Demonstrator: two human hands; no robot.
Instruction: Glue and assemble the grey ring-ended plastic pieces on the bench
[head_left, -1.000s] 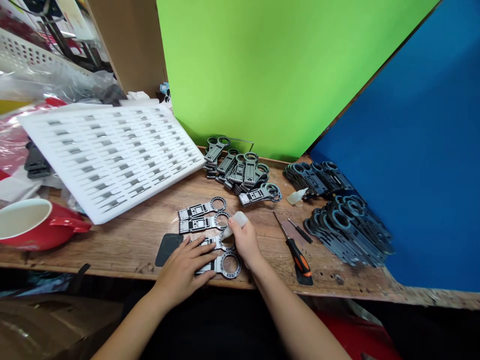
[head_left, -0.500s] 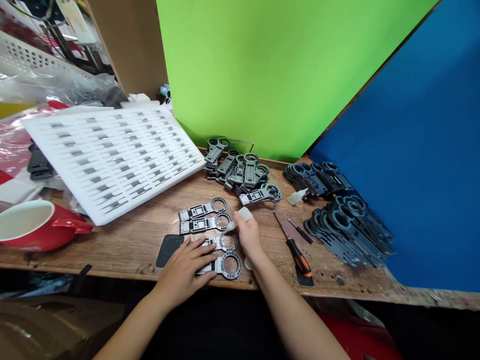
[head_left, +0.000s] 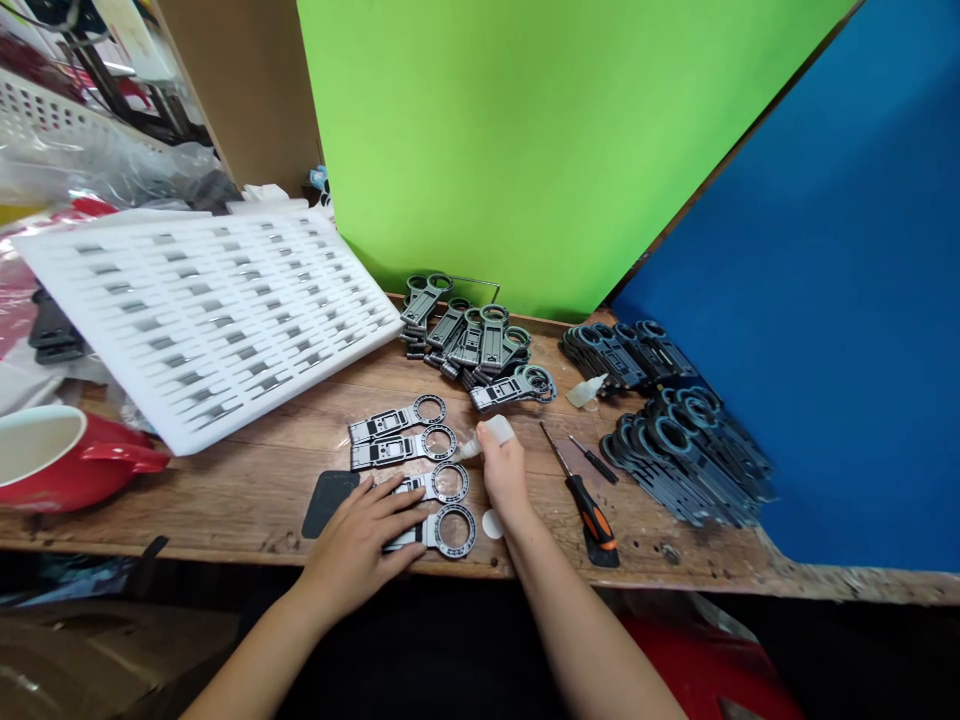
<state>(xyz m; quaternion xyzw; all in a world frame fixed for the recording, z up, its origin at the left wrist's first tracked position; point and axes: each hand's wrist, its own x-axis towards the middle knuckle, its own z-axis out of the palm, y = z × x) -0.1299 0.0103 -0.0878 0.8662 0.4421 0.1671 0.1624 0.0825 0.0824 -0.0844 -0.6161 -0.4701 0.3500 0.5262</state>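
Four grey ring-ended parts lie in a column on the wooden bench. My left hand [head_left: 369,535] is spread flat over the two nearest, the third part [head_left: 450,482] and the lowest part [head_left: 455,531], leaving their rings uncovered. My right hand [head_left: 501,462] grips a small white squeeze bottle [head_left: 496,431], its nozzle pointing left near the ring of the second part [head_left: 439,442]. Beyond that one lies the top part [head_left: 430,409]. A white disc [head_left: 492,524] rests beside my right wrist. Whether the nozzle touches a part cannot be made out.
Piles of similar parts [head_left: 491,335] stand behind and to the right [head_left: 671,435]. Two screwdrivers [head_left: 589,505] and another bottle [head_left: 586,391] lie on the right. A white foam tray [head_left: 225,310] and red mug [head_left: 90,465] are left; a black pad [head_left: 330,502] is beside my left hand.
My right hand has drawn the bottle slightly right, away from the third part's ring, uncovering the white disc more. My left hand stays on the parts. The whole view has shifted slightly.
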